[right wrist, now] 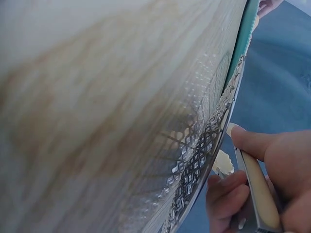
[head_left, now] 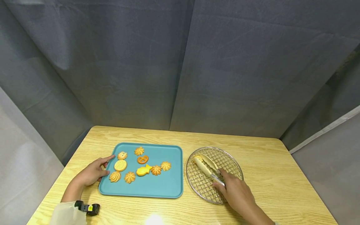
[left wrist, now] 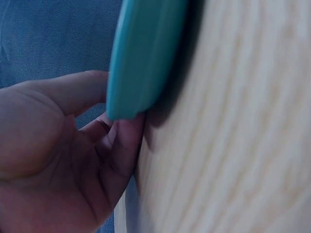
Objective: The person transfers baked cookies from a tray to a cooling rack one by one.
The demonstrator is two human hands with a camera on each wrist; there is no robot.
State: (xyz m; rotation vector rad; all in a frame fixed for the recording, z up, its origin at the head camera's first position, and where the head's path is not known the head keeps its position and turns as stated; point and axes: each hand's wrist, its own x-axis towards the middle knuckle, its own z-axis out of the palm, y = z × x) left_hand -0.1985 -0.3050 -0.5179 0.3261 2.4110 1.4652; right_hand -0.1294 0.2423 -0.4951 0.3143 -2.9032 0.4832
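Observation:
My left hand [head_left: 91, 172] grips the left edge of a blue-green tray [head_left: 157, 190], its thumb at the rim and other fingers beneath in the left wrist view. Several cookies lie on the tray, among them a pretzel-shaped cookie [head_left: 142, 159], a yellow fish-shaped cookie [head_left: 144, 170], a round dotted cookie [head_left: 120, 165] and a swirl cookie [head_left: 114, 177]. In my right hand [head_left: 239, 193] is a pair of tongs [head_left: 203, 168] with cream-coloured arms and metal parts. Their tips are at a golden cookie [head_left: 197, 156] over the round wire rack [head_left: 232, 164], partly hiding it.
Tray and rack stand side by side on a light wooden table [head_left: 270, 181], a narrow gap between them. Grey curtains [head_left: 225, 78] hang behind the table's back edge. A black strap [head_left: 87, 208] circles the left wrist.

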